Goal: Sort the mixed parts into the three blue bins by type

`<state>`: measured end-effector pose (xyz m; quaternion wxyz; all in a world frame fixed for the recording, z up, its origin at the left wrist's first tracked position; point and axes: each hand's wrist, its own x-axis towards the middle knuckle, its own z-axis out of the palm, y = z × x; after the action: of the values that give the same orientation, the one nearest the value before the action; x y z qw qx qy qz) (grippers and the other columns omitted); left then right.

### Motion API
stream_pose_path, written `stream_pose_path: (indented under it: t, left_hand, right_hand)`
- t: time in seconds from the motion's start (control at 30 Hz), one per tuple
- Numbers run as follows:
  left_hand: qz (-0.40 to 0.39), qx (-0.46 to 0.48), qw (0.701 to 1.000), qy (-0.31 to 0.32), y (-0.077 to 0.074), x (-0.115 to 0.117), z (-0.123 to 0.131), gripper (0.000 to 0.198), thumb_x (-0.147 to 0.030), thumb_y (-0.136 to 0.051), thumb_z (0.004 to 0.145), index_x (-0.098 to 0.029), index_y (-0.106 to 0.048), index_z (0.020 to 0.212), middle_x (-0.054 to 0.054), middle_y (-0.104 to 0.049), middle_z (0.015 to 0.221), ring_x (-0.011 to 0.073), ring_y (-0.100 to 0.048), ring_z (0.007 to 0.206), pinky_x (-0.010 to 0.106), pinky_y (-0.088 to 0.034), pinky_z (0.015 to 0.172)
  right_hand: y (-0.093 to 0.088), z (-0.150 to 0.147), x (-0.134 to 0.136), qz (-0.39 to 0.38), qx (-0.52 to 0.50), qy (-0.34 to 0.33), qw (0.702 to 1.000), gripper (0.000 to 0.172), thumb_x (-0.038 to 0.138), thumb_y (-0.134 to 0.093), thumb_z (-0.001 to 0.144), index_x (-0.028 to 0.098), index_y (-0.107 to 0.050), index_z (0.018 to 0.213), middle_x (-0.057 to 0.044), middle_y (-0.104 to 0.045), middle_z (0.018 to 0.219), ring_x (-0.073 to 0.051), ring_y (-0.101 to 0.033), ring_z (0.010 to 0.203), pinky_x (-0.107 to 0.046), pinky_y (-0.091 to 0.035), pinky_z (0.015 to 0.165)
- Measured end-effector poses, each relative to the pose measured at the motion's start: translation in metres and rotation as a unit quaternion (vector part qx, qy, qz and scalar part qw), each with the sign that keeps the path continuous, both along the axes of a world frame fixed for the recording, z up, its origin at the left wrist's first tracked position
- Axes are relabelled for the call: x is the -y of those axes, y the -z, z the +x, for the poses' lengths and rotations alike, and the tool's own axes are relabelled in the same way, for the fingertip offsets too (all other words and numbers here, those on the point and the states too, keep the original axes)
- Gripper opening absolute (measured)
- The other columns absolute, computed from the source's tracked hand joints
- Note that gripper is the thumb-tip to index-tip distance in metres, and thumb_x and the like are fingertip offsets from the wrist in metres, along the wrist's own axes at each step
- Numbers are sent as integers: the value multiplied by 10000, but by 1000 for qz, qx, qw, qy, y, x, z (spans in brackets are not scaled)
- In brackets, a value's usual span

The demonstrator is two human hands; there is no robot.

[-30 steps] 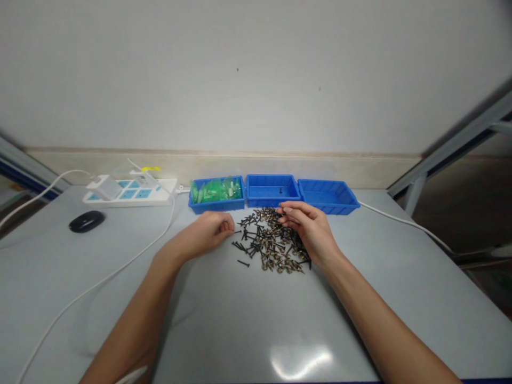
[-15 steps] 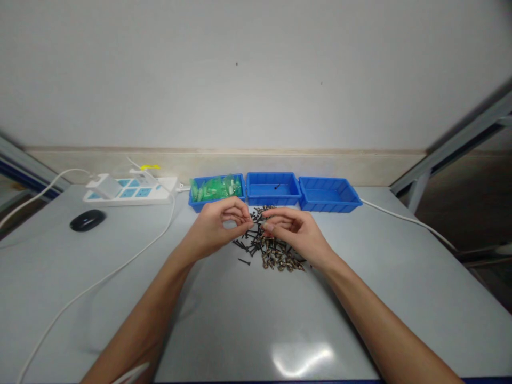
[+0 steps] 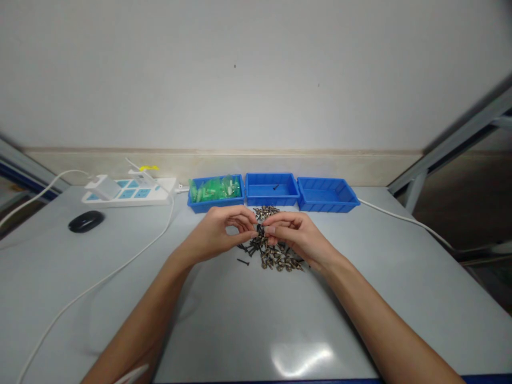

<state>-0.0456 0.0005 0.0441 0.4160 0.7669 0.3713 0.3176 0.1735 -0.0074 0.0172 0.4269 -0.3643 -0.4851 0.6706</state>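
Both hands hover over a heap of mixed screws in the middle of the table. The dark screws (image 3: 253, 247) lie mostly on the left of the heap, the shiny metal hooked pieces (image 3: 280, 260) on the right and at the back. My left hand (image 3: 224, 229) curves in from the left, a small gap between thumb and fingertips, and nothing shows in it. Facing it, my right hand (image 3: 298, 234) has thumb and fingers pinched together; whatever they hold is too small to make out. One dark screw (image 3: 242, 262) lies apart at the front left.
Behind the heap stand three blue bins: the left bin (image 3: 216, 204) with green plastic packets (image 3: 218, 188), the middle bin (image 3: 272, 200) with one dark screw (image 3: 276, 187), and the right bin (image 3: 328, 200). At left are a power strip (image 3: 156, 198), a black mouse (image 3: 86, 221) and a white cable (image 3: 120, 262).
Both hands have come slightly down and towards me, exposing shiny pieces at the back of the heap. The left thumb and fingertips have parted a little.
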Motion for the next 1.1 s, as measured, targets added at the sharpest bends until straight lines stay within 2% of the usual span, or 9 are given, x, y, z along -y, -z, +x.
stream_pose_path:
  t: [0.13, 0.23, 0.3, 0.37, 0.43, 0.7, 0.87, 1.1]
  left_hand:
    - [59, -145, 988, -7, -1, -4, -12, 99, -249, -700, 854, -168, -720, 907, 25, -713, 818, 140, -627, 725, 261, -508, 701]
    - [66, -206, 976, -3, 1, -8, -24, 105, -249, -697, 833, -165, -729, 888, 35, -708, 835, 153, -615, 751, 263, -485, 706]
    - [47, -233, 971, 5, 3, -12, -30, 107, -240, -688, 826, -161, -730, 885, 41, -702, 846, 160, -613, 767, 265, -477, 713]
    - [29, -256, 966, 13, 6, -14, -35, 103, -223, -677, 818, -159, -731, 879, 44, -698, 847, 164, -607, 764, 266, -469, 707]
    - [17, -270, 963, 20, 8, -16, -36, 104, -198, -666, 810, -163, -733, 880, 45, -702, 856, 166, -606, 765, 265, -463, 705]
    - [9, -267, 962, 47, 10, -15, -35, 119, -149, -610, 805, -177, -725, 816, 26, -701, 821, 157, -603, 753, 256, -453, 709]
    - [29, -261, 964, 35, 9, -14, -33, 97, -174, -651, 775, -173, -706, 854, 25, -691, 837, 160, -600, 763, 259, -455, 710]
    - [10, -249, 967, 60, 9, -14, -31, 110, -159, -603, 792, -170, -711, 815, 24, -692, 804, 152, -584, 735, 259, -447, 695]
  right_hand:
    - [1, 3, -3, -4, -6, 46, 999, 187, 301, -856, 712, 223, -808, 876, -19, -752, 749, -118, -646, 625, -274, -524, 663]
    - [0, 3, -5, 12, -38, 117, 992, 330, 271, -835, 740, 259, -782, 1065, -56, -776, 1082, -169, -711, 880, -316, -544, 822]
    - [-1, 4, -6, 23, -53, 147, 987, 472, 247, -817, 753, 301, -721, 1212, -60, -692, 1321, -213, -696, 1065, -365, -530, 927]
    - [-2, 5, -7, 30, -54, 160, 985, 554, 239, -805, 760, 329, -668, 1289, -56, -631, 1411, -240, -678, 1131, -402, -519, 970]
    - [-2, 5, -7, 35, -48, 162, 985, 566, 242, -795, 764, 337, -649, 1303, -58, -627, 1413, -245, -685, 1111, -411, -524, 961]
    - [-3, 3, -5, 17, -27, 153, 988, 452, 274, -790, 746, 292, -683, 1185, -52, -723, 1233, -169, -691, 835, -335, -530, 777]
    - [-2, 4, -7, 12, -29, 155, 987, 411, 262, -783, 746, 266, -695, 1147, -54, -746, 1154, -157, -676, 783, -320, -515, 741]
    - [0, 4, -6, 13, -35, 141, 989, 375, 269, -776, 764, 258, -700, 1131, -46, -757, 1095, -140, -655, 750, -296, -500, 724]
